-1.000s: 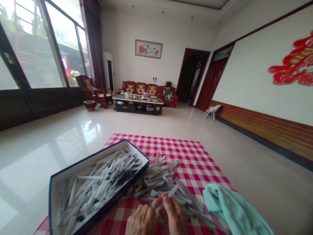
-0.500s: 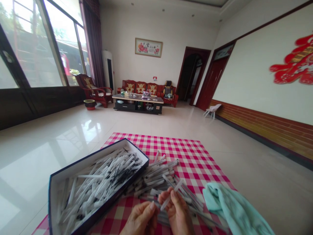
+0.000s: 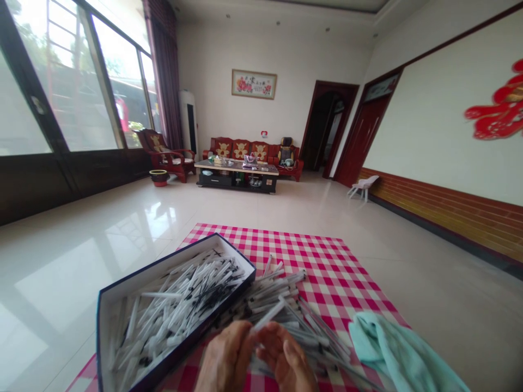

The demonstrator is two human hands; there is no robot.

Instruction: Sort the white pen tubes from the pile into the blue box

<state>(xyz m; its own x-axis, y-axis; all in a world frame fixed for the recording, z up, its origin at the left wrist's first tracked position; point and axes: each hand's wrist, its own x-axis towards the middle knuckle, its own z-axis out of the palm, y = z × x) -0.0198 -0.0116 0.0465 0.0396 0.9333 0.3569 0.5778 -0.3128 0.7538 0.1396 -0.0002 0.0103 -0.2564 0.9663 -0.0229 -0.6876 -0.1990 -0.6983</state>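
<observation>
My left hand [image 3: 224, 356] and my right hand [image 3: 286, 362] meet low in view, their fingers together around a white plastic pen tube [image 3: 267, 317]. The tube's lower end is hidden in my fingers. Just behind my hands lies a loose heap of white pen tubes [image 3: 272, 296] on a pink-and-white checked cloth [image 3: 327, 267]. To the left stands a dark-rimmed, white-lined cardboard box lid [image 3: 153, 275], filled with many white pen tubes and black-tipped parts [image 3: 183, 305]. A pale turquoise towel [image 3: 392, 348] lies to the right of my right hand.
The checked cloth lies on a glossy tiled floor [image 3: 81, 245]. Far ahead stand a low coffee table [image 3: 237, 169], a red wooden sofa [image 3: 241, 148] and an armchair [image 3: 163, 155]. Tall windows run along the left, and a white stool [image 3: 363, 187] stands by the right wall.
My hands have drawn closer together, and the tube has shifted left with them. The whole scene sits slightly differently because my head has moved.
</observation>
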